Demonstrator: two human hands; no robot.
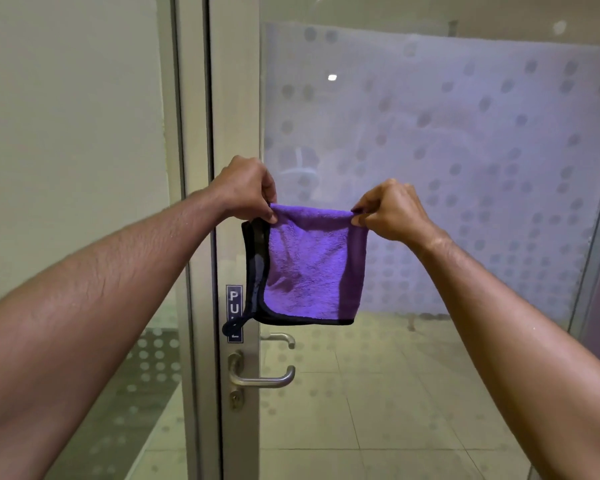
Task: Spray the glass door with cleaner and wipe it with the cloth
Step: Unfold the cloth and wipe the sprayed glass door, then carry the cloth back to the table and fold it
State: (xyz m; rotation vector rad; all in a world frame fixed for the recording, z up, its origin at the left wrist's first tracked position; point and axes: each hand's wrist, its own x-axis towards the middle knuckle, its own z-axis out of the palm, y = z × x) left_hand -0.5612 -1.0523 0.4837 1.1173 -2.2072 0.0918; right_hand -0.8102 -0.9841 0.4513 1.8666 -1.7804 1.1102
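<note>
A purple cloth [314, 265], soft, light and limp by its drape, is held up in front of the glass door [430, 174]. Its top corners are pinched by the left hand [246, 188] and right hand [392, 211], arms outstretched. It is best gripped at the corners.

head-worn view, forward and slightly down, near the glass door [430, 168]

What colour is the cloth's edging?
Black edging on the purple cloth, clearest along its bottom edge in the head view.
</note>
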